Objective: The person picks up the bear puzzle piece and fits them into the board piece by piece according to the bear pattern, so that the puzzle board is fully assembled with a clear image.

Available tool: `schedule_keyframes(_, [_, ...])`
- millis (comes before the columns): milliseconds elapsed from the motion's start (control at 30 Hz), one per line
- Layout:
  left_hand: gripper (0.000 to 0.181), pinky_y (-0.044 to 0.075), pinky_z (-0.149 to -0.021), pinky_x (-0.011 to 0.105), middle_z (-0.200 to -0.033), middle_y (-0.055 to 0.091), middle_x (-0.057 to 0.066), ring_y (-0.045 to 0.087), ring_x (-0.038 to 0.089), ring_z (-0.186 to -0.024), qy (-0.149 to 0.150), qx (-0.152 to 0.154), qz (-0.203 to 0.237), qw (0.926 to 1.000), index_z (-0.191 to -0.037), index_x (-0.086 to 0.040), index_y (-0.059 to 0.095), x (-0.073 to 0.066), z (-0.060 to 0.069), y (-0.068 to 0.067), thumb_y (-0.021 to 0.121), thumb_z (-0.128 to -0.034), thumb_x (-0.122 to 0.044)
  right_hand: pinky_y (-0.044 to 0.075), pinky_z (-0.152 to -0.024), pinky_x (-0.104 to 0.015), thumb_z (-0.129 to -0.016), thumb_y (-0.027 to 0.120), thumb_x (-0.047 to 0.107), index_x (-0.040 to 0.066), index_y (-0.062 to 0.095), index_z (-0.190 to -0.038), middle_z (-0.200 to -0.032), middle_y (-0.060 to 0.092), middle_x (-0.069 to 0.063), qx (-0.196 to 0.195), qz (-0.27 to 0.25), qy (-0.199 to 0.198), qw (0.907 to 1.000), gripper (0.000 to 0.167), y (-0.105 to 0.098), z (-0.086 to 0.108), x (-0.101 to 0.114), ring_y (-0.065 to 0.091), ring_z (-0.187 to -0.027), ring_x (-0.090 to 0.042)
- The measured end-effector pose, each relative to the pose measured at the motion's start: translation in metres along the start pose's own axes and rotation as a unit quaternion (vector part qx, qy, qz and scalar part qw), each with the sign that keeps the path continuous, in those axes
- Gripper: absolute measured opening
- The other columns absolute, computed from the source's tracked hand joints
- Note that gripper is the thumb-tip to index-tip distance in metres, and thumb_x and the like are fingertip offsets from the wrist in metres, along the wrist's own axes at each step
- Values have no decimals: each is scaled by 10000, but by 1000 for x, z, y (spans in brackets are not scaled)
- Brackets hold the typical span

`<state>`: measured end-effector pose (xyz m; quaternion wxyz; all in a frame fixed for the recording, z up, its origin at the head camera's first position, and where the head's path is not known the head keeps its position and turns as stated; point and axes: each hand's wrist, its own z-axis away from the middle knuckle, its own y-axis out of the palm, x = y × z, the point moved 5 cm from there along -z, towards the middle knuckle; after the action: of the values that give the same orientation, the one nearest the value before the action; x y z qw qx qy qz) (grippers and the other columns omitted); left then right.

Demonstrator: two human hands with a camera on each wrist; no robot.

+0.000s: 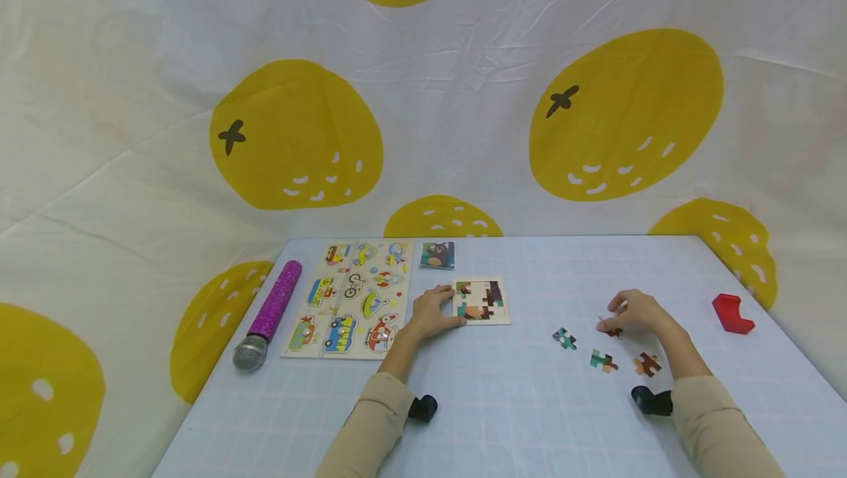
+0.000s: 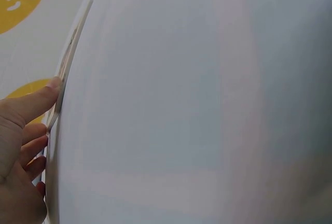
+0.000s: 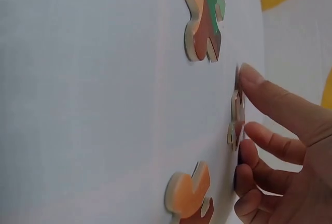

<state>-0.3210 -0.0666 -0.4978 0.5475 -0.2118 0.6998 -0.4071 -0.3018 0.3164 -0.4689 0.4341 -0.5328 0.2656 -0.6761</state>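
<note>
A small jigsaw puzzle board (image 1: pixel 504 301) with a pale frame lies near the middle of the table, partly filled with pieces. My left hand (image 1: pixel 431 314) holds its left side, thumb at the near corner and fingers along the edge. In the left wrist view the thumb (image 2: pixel 39 102) meets the edge of the board. To the right, my right hand (image 1: pixel 637 312) pinches a brown puzzle piece (image 3: pixel 237 112) at the tabletop, partly hidden by the fingers. Around it lie loose pieces: a teal one (image 1: pixel 565 339), a green and orange one (image 1: pixel 603 361), and a brown one (image 1: pixel 647 365).
A wooden vehicle peg board (image 1: pixel 354 301) lies on the left, beside a purple glittery microphone (image 1: pixel 271 312). Behind the puzzle board is a small bear picture card (image 1: pixel 437 255). A red block (image 1: pixel 732 314) with a notch sits near the right table edge.
</note>
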Motion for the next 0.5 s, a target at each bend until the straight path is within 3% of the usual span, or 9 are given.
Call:
schedule_keyframes(300, [681, 279, -1057, 561, -1396, 476, 141, 381, 349, -1323, 59, -32, -102, 9999, -1315, -4, 527, -2, 0, 0, 756, -778, -354, 419, -603, -298, -767, 779, 242, -11, 600, -833, -720, 591, -52, 18, -336, -227, 9992, 317, 6, -1, 3, 511, -674, -188])
schedule_keyframes(500, [681, 286, -1054, 558, -1397, 477, 136, 383, 344, -1323, 28, -28, -175, 9998, -1316, -5, 527, -1, 1, -1, 752, -780, -360, 478, -603, -285, -860, 665, 120, -65, 641, -916, -747, 612, -73, -234, -877, -674, 9936, 194, -1, -1, 18, 523, -689, -190])
